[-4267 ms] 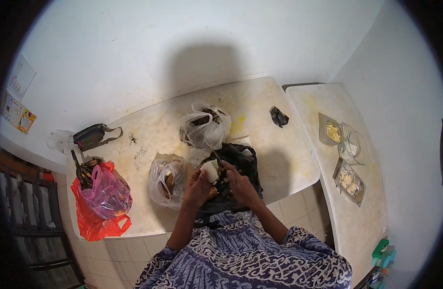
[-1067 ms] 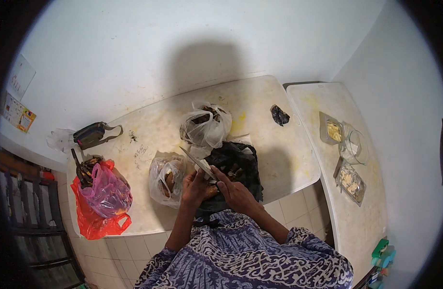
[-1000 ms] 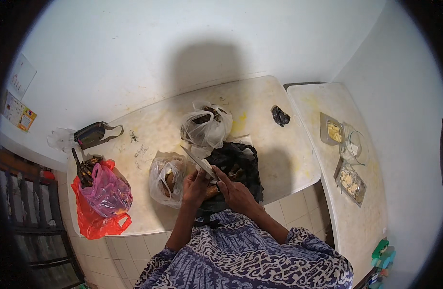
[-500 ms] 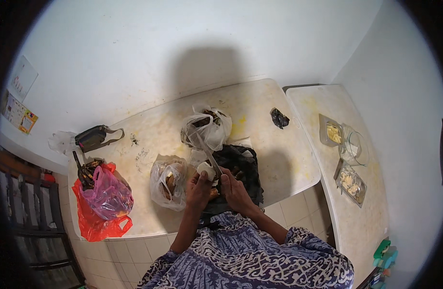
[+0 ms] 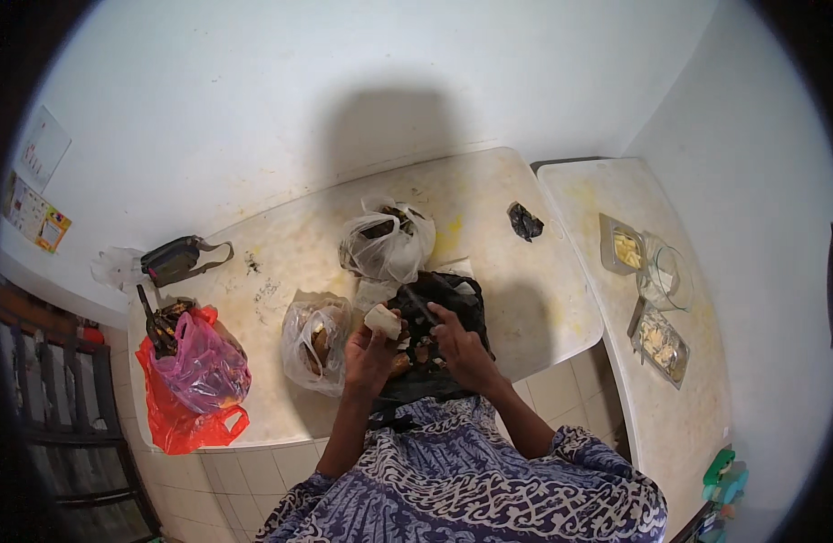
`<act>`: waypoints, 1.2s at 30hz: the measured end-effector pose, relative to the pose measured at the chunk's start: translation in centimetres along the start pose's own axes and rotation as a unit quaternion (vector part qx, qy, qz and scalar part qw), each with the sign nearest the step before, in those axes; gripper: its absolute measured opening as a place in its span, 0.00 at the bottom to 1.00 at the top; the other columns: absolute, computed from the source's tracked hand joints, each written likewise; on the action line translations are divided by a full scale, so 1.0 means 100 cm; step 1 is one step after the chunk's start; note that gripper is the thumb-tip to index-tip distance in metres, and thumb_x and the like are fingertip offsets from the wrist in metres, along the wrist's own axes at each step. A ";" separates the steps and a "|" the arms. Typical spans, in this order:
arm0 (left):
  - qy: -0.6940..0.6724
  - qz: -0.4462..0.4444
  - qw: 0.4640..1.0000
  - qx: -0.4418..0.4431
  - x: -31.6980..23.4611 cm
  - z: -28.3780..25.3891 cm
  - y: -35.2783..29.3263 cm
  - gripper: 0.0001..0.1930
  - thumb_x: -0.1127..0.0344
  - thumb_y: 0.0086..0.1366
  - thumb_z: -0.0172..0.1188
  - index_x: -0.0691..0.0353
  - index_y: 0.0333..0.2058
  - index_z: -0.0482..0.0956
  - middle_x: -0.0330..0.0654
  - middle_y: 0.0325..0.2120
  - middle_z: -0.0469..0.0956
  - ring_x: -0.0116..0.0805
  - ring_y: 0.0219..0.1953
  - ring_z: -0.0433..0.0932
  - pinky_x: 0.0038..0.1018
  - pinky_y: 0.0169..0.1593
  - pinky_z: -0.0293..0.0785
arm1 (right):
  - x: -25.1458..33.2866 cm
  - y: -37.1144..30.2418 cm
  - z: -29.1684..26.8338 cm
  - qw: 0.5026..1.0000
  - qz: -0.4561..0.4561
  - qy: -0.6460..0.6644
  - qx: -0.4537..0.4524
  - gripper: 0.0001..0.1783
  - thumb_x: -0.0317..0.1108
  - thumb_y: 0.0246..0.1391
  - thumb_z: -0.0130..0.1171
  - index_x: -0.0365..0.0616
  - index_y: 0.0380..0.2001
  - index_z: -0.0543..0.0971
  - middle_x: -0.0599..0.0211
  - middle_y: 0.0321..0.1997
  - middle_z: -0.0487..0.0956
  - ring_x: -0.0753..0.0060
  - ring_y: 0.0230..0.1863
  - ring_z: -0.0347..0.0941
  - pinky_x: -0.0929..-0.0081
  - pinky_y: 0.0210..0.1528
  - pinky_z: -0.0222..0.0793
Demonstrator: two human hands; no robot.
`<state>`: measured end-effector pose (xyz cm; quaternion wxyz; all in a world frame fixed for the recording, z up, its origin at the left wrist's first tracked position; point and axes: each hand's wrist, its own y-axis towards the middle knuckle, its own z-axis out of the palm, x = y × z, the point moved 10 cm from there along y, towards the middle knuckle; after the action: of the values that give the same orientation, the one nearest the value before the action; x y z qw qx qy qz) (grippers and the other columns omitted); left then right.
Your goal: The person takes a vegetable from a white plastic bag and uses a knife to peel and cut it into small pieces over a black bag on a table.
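My left hand (image 5: 368,357) is closed around a peeled white root piece (image 5: 383,321), which stands out above the fingers. In my right hand (image 5: 460,346) is a knife (image 5: 419,304); its dark-looking blade points away and to the left, apart from the piece. Beneath both hands a black plastic bag (image 5: 469,312) lies spread, with brown and pale peelings on it. Left of my left hand stands a clear plastic bag (image 5: 312,348) of brown unpeeled roots. A whitish bag (image 5: 394,249) with dark contents sits beyond the knife.
At the left are a red bag (image 5: 177,416), a purple bag (image 5: 204,366), dark bananas (image 5: 167,330) and a dark pouch (image 5: 174,260). A crumpled black bag (image 5: 525,222) lies back right. The side table holds a glass bowl (image 5: 665,281) and metal trays (image 5: 661,348) with pale pieces.
My right hand has moved right with the knife, taking the blade away from the white piece. My left hand has shifted slightly left, and the piece is turned.
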<state>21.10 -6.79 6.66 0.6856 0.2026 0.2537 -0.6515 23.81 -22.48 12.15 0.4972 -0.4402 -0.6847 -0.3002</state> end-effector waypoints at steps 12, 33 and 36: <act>0.091 0.004 0.994 -0.066 -0.002 -0.010 -0.001 0.18 0.71 0.68 0.56 0.69 0.55 0.70 0.43 0.48 0.77 0.31 0.49 0.76 0.28 0.55 0.73 | 0.008 -0.006 0.034 0.989 -0.025 -0.102 0.108 0.30 0.42 0.69 0.35 0.60 0.72 0.48 0.42 0.23 0.73 0.41 0.25 0.71 0.53 0.34 0.65; 0.202 0.054 0.977 -0.030 -0.014 0.014 -0.010 0.24 0.69 0.65 0.62 0.69 0.57 0.68 0.43 0.50 0.74 0.31 0.52 0.74 0.29 0.57 0.70 | 0.013 0.000 0.036 0.998 -0.010 -0.052 0.041 0.26 0.46 0.71 0.33 0.53 0.68 0.56 0.47 0.17 0.70 0.44 0.19 0.70 0.57 0.27 0.64; 0.227 0.050 0.971 -0.053 -0.011 0.014 -0.011 0.23 0.69 0.65 0.62 0.69 0.57 0.68 0.44 0.51 0.74 0.31 0.53 0.73 0.29 0.58 0.70 | 0.009 0.002 0.029 1.000 0.001 0.010 0.010 0.26 0.47 0.71 0.32 0.50 0.66 0.61 0.48 0.19 0.72 0.51 0.20 0.71 0.62 0.28 0.65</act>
<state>20.10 -6.84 8.50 0.6518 0.3211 0.4264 -0.5387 22.72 -19.65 12.09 0.5087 -0.4328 -0.6823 -0.2973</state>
